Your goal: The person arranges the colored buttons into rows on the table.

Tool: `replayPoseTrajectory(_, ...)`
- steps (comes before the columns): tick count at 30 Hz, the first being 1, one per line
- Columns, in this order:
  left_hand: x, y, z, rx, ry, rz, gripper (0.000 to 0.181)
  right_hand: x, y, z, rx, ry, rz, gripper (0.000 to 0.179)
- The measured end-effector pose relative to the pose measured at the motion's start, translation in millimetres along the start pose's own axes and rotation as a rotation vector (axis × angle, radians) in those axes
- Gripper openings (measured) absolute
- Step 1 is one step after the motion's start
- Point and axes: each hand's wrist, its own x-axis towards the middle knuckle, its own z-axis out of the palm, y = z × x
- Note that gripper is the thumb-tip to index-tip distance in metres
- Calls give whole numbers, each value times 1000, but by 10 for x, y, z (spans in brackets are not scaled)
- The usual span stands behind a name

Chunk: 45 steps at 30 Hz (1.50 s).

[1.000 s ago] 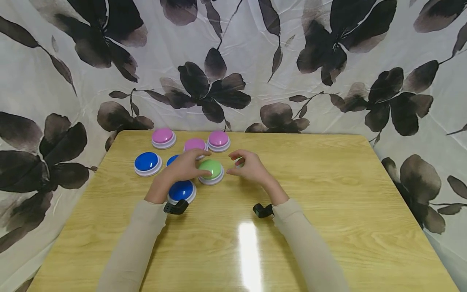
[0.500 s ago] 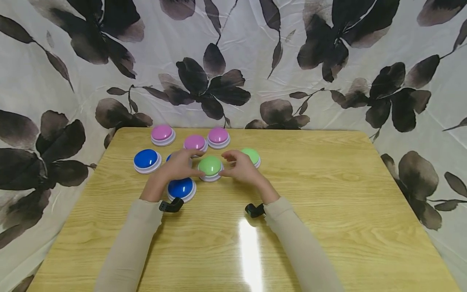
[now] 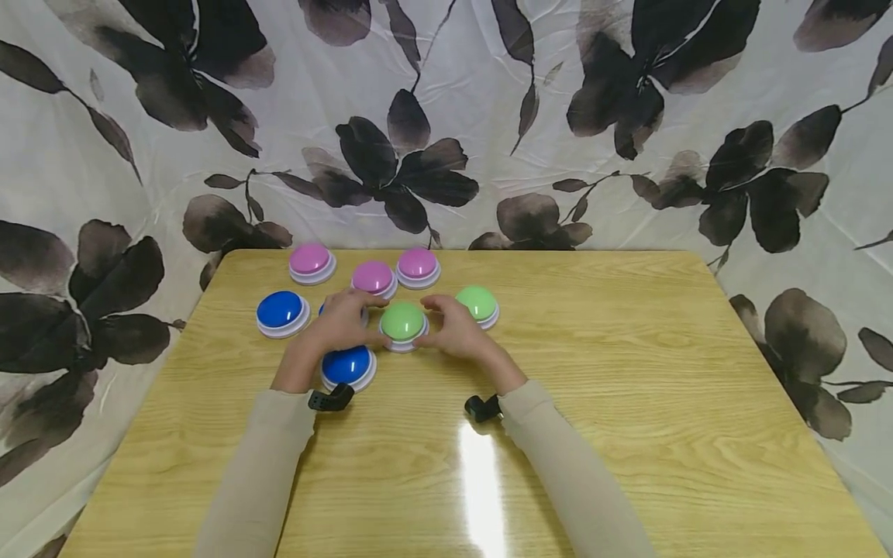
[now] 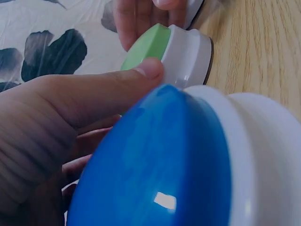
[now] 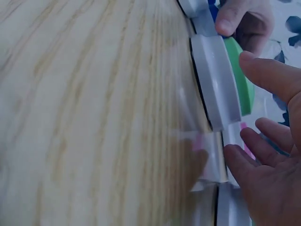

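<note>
A green push button (image 3: 402, 319) with a white base sits on the table between the two hands. On its left is my left hand (image 3: 339, 322), thumb and fingers spread around that side; in the left wrist view its thumb (image 4: 146, 70) is at the green dome's edge. My right hand (image 3: 455, 328) flanks the other side, its thumb (image 5: 261, 70) close to the dome and its fingers apart from the base in the right wrist view. Whether either thumb touches cannot be told. A blue push button (image 3: 346, 364) stands just below the left hand; another blue one is mostly hidden behind it.
Another green button (image 3: 477, 302) stands behind the right hand. A blue button (image 3: 280, 310) is at the left. Pink buttons (image 3: 310, 261) line the back of the wooden table (image 3: 628, 372). A floral cloth (image 3: 516, 116) hangs behind.
My right hand has left the right-hand green button, now in plain sight, and moved left to the middle green button. My left hand has shifted slightly left. The buttons stand where they were.
</note>
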Motion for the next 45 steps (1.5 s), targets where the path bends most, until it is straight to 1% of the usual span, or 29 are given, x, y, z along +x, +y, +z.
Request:
replayPoseTrajectory(4, -20, -14, 25, -3, -4, -3, 78, 5, 21, 54, -16, 9, 15, 75)
replayPoseTrajectory(8, -36, -7, 33, -1, -11, -13, 75, 12, 45, 108, -18, 12, 8, 75)
replayPoseTrajectory(12, -60, -10, 25, -8, -5, -16, 76, 35, 65, 157, -13, 14, -7, 74)
replayPoseTrajectory(15, -68, -26, 34, -16, 0, -15, 77, 50, 69, 182, -23, 19, 3, 74)
replayPoseTrajectory(22, -32, -43, 80, -11, 14, -18, 77, 68, 61, 187, 8, 36, 67, 73)
replayPoseTrajectory(26, -20, -47, 76, -15, 14, -17, 75, 86, 53, 186, 32, 41, 71, 74)
replayPoseTrajectory(29, 0, -36, 61, -21, 14, 7, 72, 89, 37, 176, 41, 50, 74, 75)
replayPoseTrajectory(33, 13, -12, 26, -54, 14, 32, 72, 96, 9, 158, 47, 58, 81, 75)
replayPoseTrajectory(39, -12, 9, -30, -102, 3, 12, 73, 98, -57, 126, 67, 56, 76, 74)
replayPoseTrajectory(43, -24, 30, -48, -116, -1, 22, 71, 89, -75, 111, 93, 60, 70, 73)
replayPoseTrajectory(45, -39, 39, -54, -150, -6, 23, 71, 79, -80, 102, 100, 65, 66, 73)
